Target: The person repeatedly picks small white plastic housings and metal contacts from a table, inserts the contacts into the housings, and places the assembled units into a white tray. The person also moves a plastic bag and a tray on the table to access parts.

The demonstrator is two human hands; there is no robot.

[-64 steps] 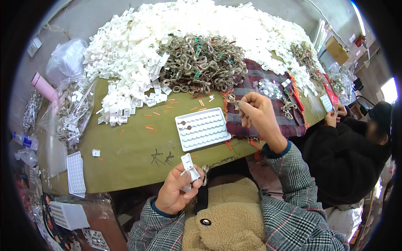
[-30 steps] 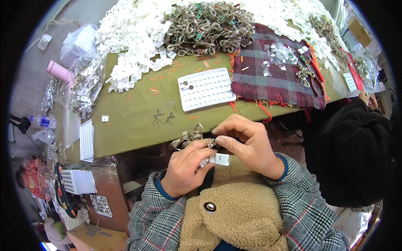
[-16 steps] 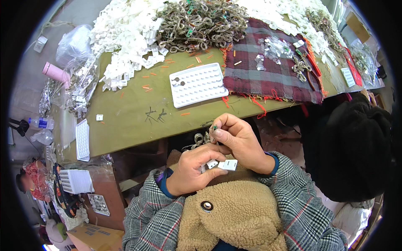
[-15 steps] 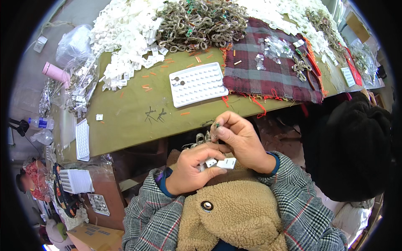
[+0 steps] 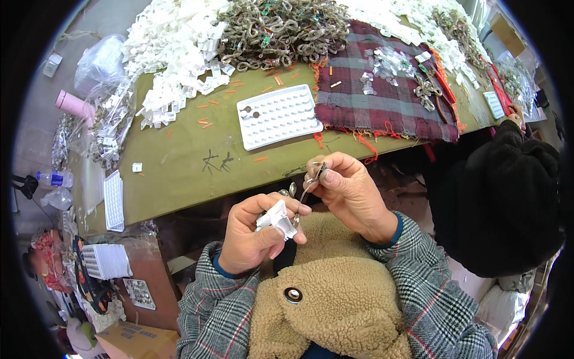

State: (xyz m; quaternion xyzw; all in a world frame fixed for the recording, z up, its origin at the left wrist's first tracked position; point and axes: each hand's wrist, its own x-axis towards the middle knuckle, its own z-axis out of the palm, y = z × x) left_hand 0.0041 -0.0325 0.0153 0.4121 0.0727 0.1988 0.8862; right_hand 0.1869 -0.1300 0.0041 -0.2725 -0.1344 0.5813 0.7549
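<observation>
Holding a white case (image 5: 277,219): left hand (image 5: 250,232), thumb and fingers pressed about it, above the lap, near the edge of the table (image 5: 179,173). Pinching a small dark part (image 5: 322,169): right hand (image 5: 354,194), thumb and forefinger together, right of the case and a little farther out. Cable (image 5: 303,197), one, thin, running between the hands. On the table: tray (image 5: 278,121), white, with two dark discs (image 5: 256,113) near its left end; sticks (image 5: 260,159), orange, scattered; cloth (image 5: 353,102), plaid, just right of the tray, bearing clear pieces (image 5: 391,64). Far side: cable heap (image 5: 281,36), brownish, white heap (image 5: 173,54) to its left. At right: co-worker (image 5: 496,203), in black.
</observation>
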